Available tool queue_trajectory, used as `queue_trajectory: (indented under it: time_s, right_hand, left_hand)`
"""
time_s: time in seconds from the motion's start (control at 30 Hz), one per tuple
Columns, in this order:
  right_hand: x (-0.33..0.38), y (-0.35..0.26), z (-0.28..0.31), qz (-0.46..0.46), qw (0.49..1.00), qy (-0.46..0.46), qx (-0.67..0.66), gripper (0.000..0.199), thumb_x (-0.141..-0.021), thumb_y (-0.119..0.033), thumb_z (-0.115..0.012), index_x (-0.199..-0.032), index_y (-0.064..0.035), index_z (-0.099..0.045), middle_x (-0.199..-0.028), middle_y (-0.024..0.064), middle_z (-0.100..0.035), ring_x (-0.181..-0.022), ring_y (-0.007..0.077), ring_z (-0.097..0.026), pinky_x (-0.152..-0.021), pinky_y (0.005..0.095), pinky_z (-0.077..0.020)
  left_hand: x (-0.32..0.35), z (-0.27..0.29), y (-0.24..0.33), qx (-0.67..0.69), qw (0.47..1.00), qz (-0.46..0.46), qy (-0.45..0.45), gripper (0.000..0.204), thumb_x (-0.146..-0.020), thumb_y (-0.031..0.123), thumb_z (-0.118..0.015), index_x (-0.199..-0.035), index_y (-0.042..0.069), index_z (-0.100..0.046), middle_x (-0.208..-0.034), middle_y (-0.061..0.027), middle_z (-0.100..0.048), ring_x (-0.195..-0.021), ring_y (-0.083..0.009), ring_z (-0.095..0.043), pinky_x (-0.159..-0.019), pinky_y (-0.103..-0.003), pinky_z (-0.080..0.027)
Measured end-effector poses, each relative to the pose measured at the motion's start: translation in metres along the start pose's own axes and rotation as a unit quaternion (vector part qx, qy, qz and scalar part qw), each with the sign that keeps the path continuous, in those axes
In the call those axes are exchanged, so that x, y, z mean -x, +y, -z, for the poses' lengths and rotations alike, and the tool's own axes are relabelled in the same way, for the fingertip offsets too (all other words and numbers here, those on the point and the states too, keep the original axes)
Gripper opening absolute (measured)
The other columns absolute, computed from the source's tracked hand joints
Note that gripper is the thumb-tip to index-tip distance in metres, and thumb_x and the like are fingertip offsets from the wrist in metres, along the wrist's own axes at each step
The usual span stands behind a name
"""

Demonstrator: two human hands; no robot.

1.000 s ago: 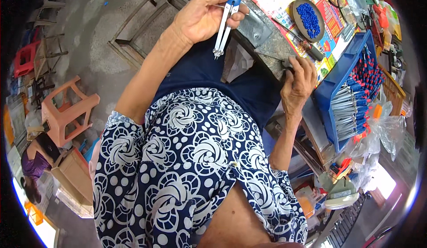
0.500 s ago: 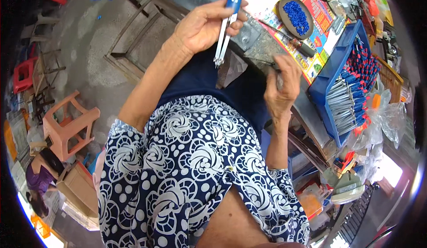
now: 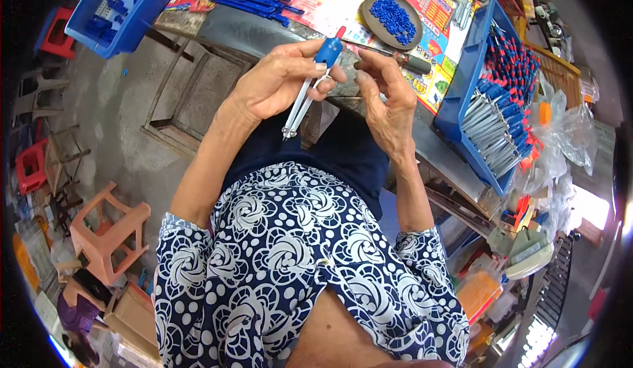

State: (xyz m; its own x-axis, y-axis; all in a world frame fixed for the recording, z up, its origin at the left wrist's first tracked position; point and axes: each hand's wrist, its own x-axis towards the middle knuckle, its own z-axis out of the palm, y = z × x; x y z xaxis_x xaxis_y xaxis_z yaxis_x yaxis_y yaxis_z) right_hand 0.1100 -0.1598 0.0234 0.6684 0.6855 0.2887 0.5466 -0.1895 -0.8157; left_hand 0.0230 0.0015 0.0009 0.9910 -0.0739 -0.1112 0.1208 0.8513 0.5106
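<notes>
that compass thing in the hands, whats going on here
A seated person holds a drawing compass with a blue top and metal legs in the left hand, legs pointing down. The right hand is at its upper part, fingers close to the hinge. Ahead on the table sit a round dish of small blue parts and a blue tray of finished compasses.

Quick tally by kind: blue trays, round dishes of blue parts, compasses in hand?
Blue trays: 2, one at upper left, one at right filled with compasses
Round dish of blue parts: 1
Compass held in left hand: 1
Total: 4
</notes>
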Motion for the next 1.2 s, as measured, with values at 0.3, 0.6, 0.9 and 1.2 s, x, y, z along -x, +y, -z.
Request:
queue_trajectory:
  time_s: [0.3, 0.6, 0.9, 1.2]
  right_hand:
    - [-0.007, 0.006, 0.002, 0.095, 0.99, -0.003, 0.107, 0.038, -0.073, 0.007, -0.054, -0.11, -0.0029, -0.051, -0.101, 0.0113, -0.048, -0.073, 0.0155, -0.051, -0.058, 0.0251, -0.0445]
    - [-0.004, 0.001, -0.003, -0.133, 0.972, -0.015, -0.195, 0.029, -0.084, -0.014, -0.055, -0.107, 0.0021, -0.049, -0.091, 0.008, -0.058, -0.081, 0.0109, -0.054, -0.065, 0.0233, -0.0462]
    - [0.001, -0.004, 0.005, -0.199, 0.872, 0.007, -0.448, 0.019, -0.082, -0.013, -0.059, -0.092, 0.0018, -0.052, -0.069, 0.0017, -0.055, -0.052, 0.0018, -0.044, -0.042, 0.0153, -0.0352]
    - [0.012, -0.02, 0.051, -0.118, 0.915, 0.183, -0.339, 0.013, -0.083, -0.014, -0.059, -0.084, -0.0018, -0.055, -0.067, -0.0014, -0.055, -0.051, -0.0005, -0.042, -0.043, 0.0131, -0.0319]
  left_hand:
    - [0.0, -0.013, 0.003, -0.038, 0.999, 0.02, 0.004, 0.041, -0.081, -0.001, -0.049, -0.12, -0.003, -0.036, -0.085, -0.017, -0.058, -0.065, -0.0163, -0.054, -0.053, -0.024, -0.044]
    - [0.0, -0.024, 0.001, -0.119, 0.992, 0.024, 0.042, 0.047, -0.08, 0.002, -0.051, -0.124, 0.0, -0.033, -0.082, -0.0123, -0.056, -0.064, -0.0157, -0.054, -0.052, -0.024, -0.043]
    - [-0.01, -0.054, -0.014, -0.25, 0.967, 0.011, 0.051, 0.062, -0.078, 0.002, -0.05, -0.133, 0.003, -0.022, -0.068, -0.003, -0.049, -0.055, -0.0107, -0.046, -0.047, -0.021, -0.035]
    - [-0.02, -0.085, -0.022, -0.316, 0.948, 0.01, -0.032, 0.058, -0.084, 0.016, -0.052, -0.133, 0.003, -0.023, -0.088, -0.0121, -0.059, -0.075, -0.0141, -0.057, -0.066, -0.024, -0.045]
